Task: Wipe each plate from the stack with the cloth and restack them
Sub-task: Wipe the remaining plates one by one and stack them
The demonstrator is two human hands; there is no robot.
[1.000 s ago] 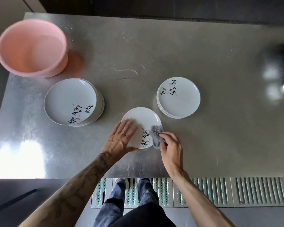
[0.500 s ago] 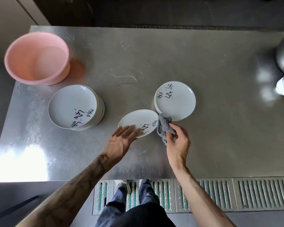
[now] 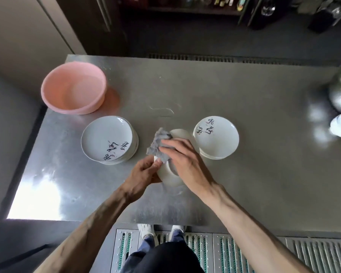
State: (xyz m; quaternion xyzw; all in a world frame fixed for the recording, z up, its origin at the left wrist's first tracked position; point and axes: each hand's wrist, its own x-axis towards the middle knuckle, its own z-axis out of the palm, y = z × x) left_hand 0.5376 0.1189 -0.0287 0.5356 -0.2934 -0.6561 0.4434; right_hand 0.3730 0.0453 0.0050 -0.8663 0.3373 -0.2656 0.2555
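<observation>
Currently the left hand (image 3: 141, 174) is clamping an upturned plate (image 3: 168, 174) while the right hand (image 3: 182, 157), closed on the grey cloth (image 3: 158, 144), is wiping it; the unwiped stack (image 3: 108, 141) is waiting left of the grip, the wiped stack (image 3: 217, 137) right, so work seemingly remains

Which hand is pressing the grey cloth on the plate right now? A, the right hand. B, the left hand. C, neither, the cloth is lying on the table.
A: the right hand presses the grey cloth onto the plate, while the left hand grips the plate's near-left rim.
</observation>
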